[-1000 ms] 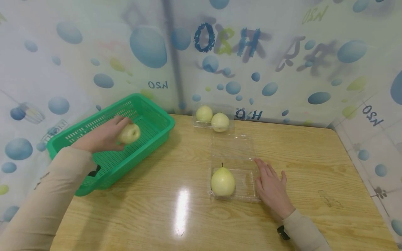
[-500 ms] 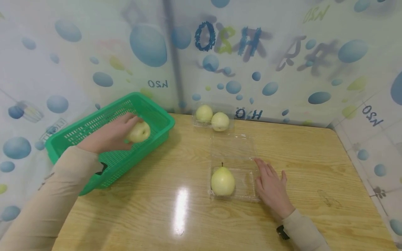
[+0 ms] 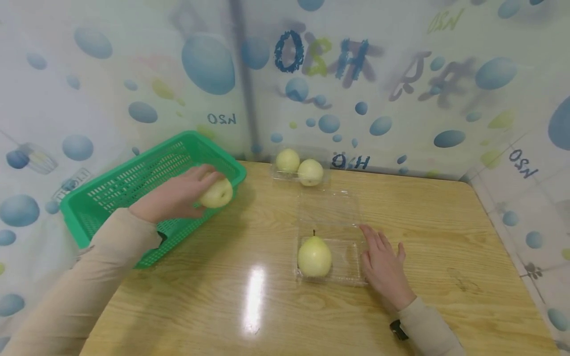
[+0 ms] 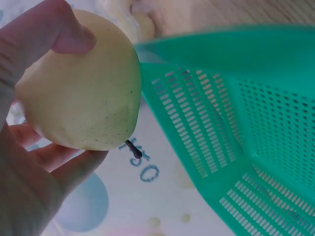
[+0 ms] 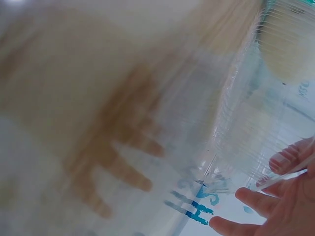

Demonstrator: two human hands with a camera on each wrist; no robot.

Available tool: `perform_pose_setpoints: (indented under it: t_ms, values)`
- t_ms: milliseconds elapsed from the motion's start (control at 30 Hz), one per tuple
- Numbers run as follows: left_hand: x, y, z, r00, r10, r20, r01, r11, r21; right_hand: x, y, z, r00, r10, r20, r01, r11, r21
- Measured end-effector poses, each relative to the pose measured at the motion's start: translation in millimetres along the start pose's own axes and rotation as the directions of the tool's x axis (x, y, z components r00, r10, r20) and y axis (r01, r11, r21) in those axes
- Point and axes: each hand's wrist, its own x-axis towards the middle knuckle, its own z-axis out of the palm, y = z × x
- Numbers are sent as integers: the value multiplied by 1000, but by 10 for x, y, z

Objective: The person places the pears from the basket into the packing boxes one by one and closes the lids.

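Observation:
My left hand grips a pale yellow pear above the right rim of a green plastic basket. The left wrist view shows the thumb on one side of this pear and fingers under the other, its dark stem pointing away from the palm. My right hand holds the right edge of an open clear plastic container, whose rim passes between thumb and fingers in the right wrist view. Another pear sits stem up in the container's left half.
Behind the open container, a second clear container with two pears stands near the wall. The lid of the front container lies folded back towards it. A patterned sheet covers the walls around the wooden table.
My left hand has carried the pear rightward from over the basket's inside to its right rim. The right hand and the container have stayed in place.

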Motion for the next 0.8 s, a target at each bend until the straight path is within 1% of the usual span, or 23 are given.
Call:
perform_pose_setpoints:
  t_ms: [200, 333, 433, 533, 667, 800]
  values:
    - [109, 82, 55, 999, 47, 4, -47, 999, 22, -7, 10, 10, 1000, 4, -2, -4, 1000, 1]
    - [187, 156, 103, 994, 106, -12, -105, 994, 37, -12, 26, 22, 1000, 1, -2, -1, 1000, 11]
    - [246, 220, 151, 990, 139, -22, -138, 990, 37, -13, 30, 22, 1000, -3, -6, 3, 1000, 16]
    - [306, 288, 200, 987, 159, -10, -159, 987, 34, -11, 29, 20, 1000, -8, -11, 8, 1000, 12]
    - [375, 372, 247, 982, 187, 23, -188, 981, 40, -13, 30, 19, 1000, -10, -12, 10, 1000, 10]
    - [430, 430, 307, 974, 226, 29, -228, 973, 46, -14, 31, 15, 1000, -8, -12, 8, 1000, 13]
